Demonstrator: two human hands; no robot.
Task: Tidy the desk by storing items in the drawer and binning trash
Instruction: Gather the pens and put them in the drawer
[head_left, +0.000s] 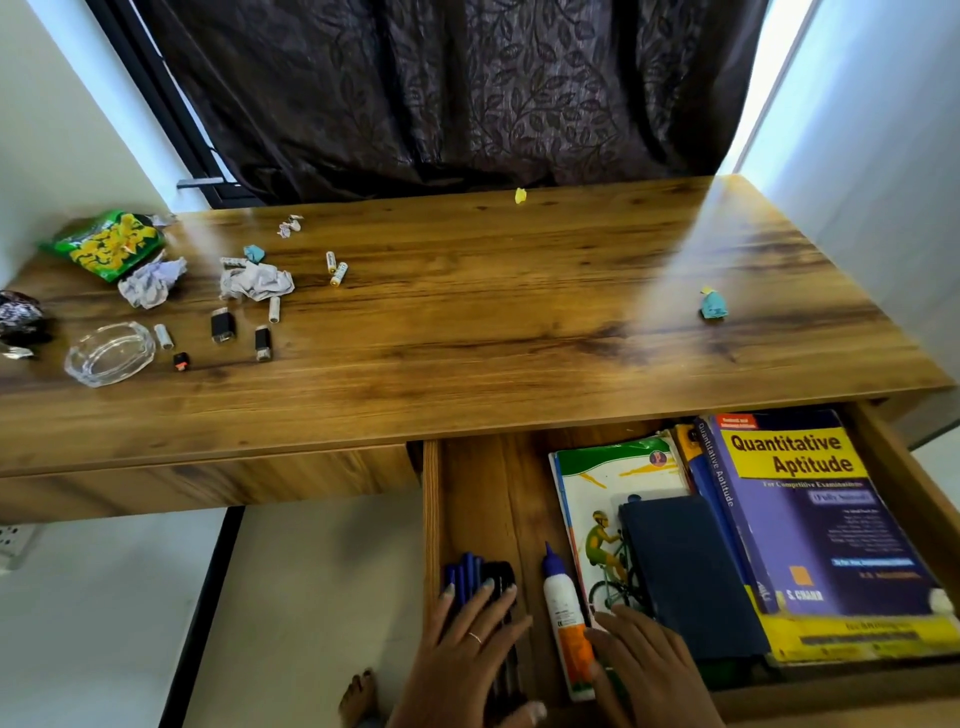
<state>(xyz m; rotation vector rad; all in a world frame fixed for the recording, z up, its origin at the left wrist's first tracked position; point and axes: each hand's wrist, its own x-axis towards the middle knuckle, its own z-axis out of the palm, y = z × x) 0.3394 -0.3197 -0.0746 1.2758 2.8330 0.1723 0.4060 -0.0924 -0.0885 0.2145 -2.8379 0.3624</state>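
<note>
Two hands in drawer (434, 499) | wooden desk (493, 322) littered | dark curtain (441, 88) behind

Open wooden drawer (519, 499): pens (470, 571), glue bottle (563, 613), books (810, 530) flat inside.

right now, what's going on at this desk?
A person is arranging things in the open drawer. The left hand lies flat on a bunch of pens; the right hand rests beside a glue bottle, against the books. The desk is not yet tidied: batteries, small black gadgets, a glass ashtray, crumpled paper and a green wrapper sit on its left side.
</note>
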